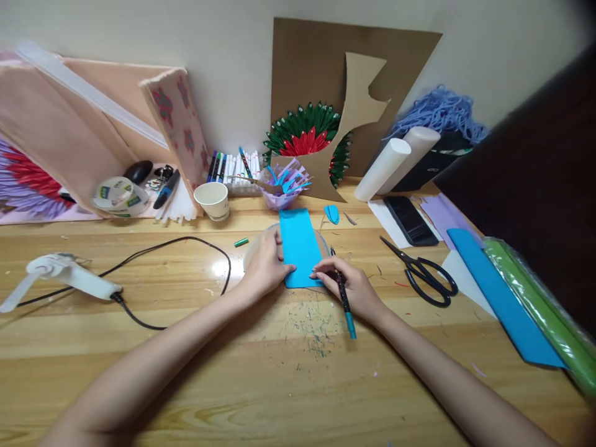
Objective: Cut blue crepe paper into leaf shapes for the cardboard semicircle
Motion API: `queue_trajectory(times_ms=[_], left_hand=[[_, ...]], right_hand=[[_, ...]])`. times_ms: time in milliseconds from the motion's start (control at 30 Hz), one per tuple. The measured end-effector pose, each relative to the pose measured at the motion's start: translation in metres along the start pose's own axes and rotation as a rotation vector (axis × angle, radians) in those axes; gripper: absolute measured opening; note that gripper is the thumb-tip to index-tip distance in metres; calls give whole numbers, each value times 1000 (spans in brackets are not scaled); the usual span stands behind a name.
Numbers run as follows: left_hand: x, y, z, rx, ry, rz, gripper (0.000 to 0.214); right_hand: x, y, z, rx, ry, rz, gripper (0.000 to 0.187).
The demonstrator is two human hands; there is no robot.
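Note:
A blue strip of craft paper lies on a round cardboard disc, which it mostly covers. At its left edge, my left hand grips it with the thumb on top; some fingertips are hidden. My right hand is at the lower right edge, thumb and forefinger together against the paper. A dark patterned marker with a teal end is held in that hand, slanting across the fingers. Just beyond the strip lie small blue petal-shaped cutouts and a purple paper-lined bowl with blue pieces.
Black scissors and a phone lie to the right, near blue and green rolls. Leftward are a paper cup, a green marker cap and a glue gun with its cord. Cut cardboard leans behind.

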State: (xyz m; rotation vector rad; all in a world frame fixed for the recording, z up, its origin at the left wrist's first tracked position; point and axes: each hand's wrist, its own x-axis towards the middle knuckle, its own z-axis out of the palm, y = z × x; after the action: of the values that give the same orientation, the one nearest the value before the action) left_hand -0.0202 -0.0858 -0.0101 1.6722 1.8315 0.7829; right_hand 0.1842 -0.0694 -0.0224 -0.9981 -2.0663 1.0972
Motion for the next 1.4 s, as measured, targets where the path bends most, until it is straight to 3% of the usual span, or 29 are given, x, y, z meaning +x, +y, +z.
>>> queue_trajectory(times_ms=[133,267,400,500,667,767,833,1000,1100,1233,1400], left_hand=[[4,2,5,-35,-47,-109,45],[-1,6,3,9,-71,-83,24],[-7,13,-3,143,27,0,41],[-7,15,-4,82,49,39,57],[2,10,-4,-20,-31,-45,55],[7,7,-5,-91,-116,-66,39],[7,8,-5,-138,-184,-64,23],[6,12,-4,-426,-332,-35,31],[7,9,-1,-454,-357,-54,28],[5,4,2,-253,-236,50,30],[-4,4,3,30,122,202,80]], right_hand=[[-1,0,5,32,64,32,14],[0,0,7,96,96,65,17],[10,5,8,84,227,111,30],[22,11,9,85,290,188,46],[32,10,12,7,274,292,45],[30,4,10,-6,273,328,40],[28,0,5,79,277,292,40],[25,-4,-11,201,185,172,44],[26,0,-14,263,158,178,46],[27,8,-11,198,192,182,41],[30,17,-3,166,238,134,37]])
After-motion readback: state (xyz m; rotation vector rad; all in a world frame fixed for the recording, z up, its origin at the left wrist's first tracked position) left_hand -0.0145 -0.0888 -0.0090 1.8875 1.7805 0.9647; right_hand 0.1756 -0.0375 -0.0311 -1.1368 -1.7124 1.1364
